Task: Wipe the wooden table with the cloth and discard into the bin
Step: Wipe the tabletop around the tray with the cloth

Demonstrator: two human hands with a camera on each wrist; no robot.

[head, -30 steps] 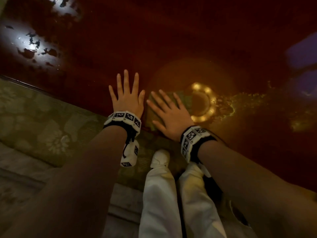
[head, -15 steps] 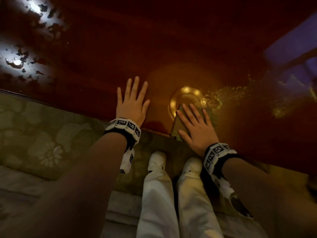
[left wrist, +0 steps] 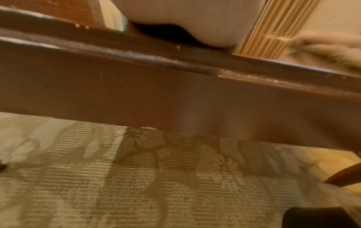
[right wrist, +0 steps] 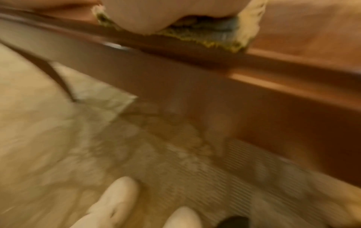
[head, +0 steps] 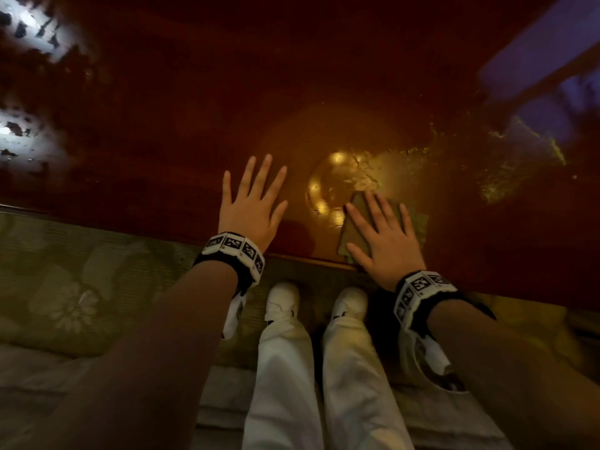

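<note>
1. One patterned rug (head: pixel 65 287) covers the floor at about 8 o'clock in the head view, running under the near edge of the table.
2. One wooden table (head: pixel 292 76), dark red and glossy, fills the upper half of that view; it carries one round lamp reflection at about 12 o'clock from the right hand.
3. The left hand (head: pixel 251 209) lies flat on the table near its edge, all five fingers straight and spread, holding nothing.
4. Two white shoes (head: pixel 281 298) stand side by side on the rug at 6 o'clock, between the two forearms, below two white trouser legs.
5. The right hand (head: pixel 384 241) lies palm down with straight fingers, pressing on the one cloth (head: pixel 352 233).
6. That cloth, olive-green with a frayed edge, sits on the table right at its near edge, at about 3 o'clock from the left hand; parts of it show on both sides of the hand.
7. Two marker-printed wristbands, one on each wrist.
</note>
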